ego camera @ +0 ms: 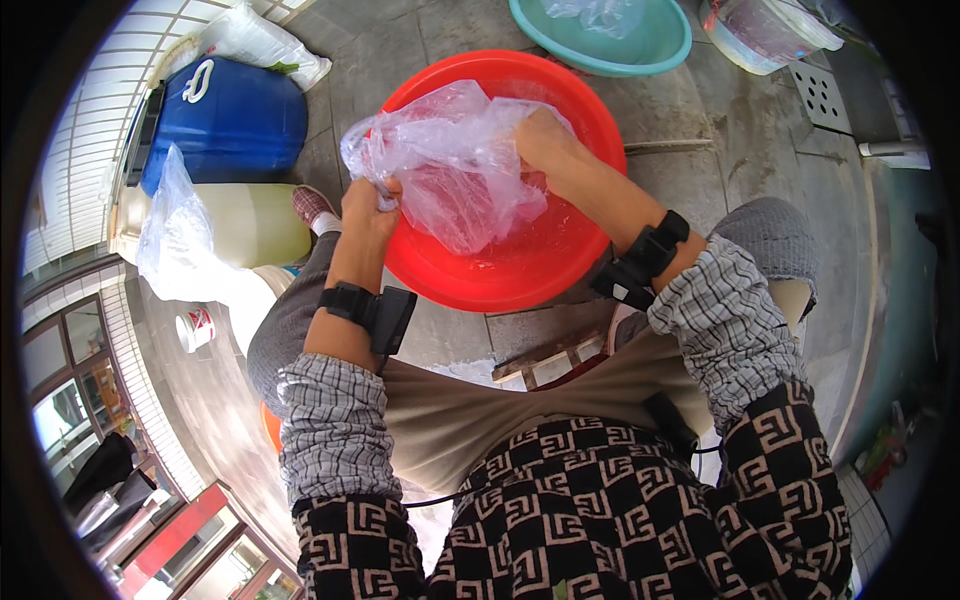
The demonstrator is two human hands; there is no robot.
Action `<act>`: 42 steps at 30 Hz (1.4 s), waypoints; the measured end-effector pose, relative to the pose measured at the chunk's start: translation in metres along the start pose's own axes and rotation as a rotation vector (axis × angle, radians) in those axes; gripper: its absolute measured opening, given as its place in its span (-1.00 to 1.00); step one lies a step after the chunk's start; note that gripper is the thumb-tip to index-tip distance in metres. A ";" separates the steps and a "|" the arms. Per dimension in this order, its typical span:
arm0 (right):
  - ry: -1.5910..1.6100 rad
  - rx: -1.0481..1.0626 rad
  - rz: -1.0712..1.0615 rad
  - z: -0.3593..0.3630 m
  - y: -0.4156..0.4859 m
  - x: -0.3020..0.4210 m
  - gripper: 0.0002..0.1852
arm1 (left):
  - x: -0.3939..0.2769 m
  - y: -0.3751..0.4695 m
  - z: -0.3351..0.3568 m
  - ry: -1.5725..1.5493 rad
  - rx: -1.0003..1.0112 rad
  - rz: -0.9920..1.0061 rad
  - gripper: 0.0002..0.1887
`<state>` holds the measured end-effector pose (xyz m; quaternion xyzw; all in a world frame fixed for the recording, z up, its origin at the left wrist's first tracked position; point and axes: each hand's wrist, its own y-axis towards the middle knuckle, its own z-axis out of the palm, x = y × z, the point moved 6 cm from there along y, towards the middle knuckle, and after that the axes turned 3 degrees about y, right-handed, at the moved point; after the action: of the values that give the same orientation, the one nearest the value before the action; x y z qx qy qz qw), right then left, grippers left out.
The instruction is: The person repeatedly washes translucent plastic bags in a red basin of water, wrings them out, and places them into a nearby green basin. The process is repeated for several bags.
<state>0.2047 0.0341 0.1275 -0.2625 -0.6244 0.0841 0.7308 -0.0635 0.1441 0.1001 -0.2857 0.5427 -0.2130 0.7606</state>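
Observation:
A crumpled clear plastic bag (457, 172) is stretched between my hands above a red plastic basin (555, 262). My left hand (370, 201) grips a bunched edge of the bag at the basin's left rim. On the other side, my right hand (544, 141) is at the bag's upper right part; folds of film cover its fingers, which look closed on the plastic. The bag's lower part hangs inside the basin, and whether it touches the bottom I cannot tell.
Beyond the red basin stands a turquoise basin (652, 60) holding clear plastic. A blue drum (232, 116) and a pale yellowish container (255, 225) are at left. A white bucket (739, 37) stands far right. By my feet lies a wooden frame (555, 367).

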 end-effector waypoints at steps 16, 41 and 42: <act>-0.614 0.059 -0.024 -0.004 0.003 -0.109 -0.64 | -0.083 -0.111 0.090 0.232 0.277 0.347 -0.81; 0.198 0.056 -0.344 -0.022 -0.052 0.114 -0.80 | -0.029 -0.104 0.047 1.960 0.164 0.502 -0.50; 0.184 0.026 -0.365 -0.025 -0.051 0.116 -0.80 | -0.040 -0.118 0.053 2.050 0.036 0.527 -0.49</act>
<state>0.2420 0.0361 0.2507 -0.1423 -0.5910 -0.0660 0.7913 -0.0280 0.0918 0.2196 0.1689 0.9668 -0.1885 -0.0345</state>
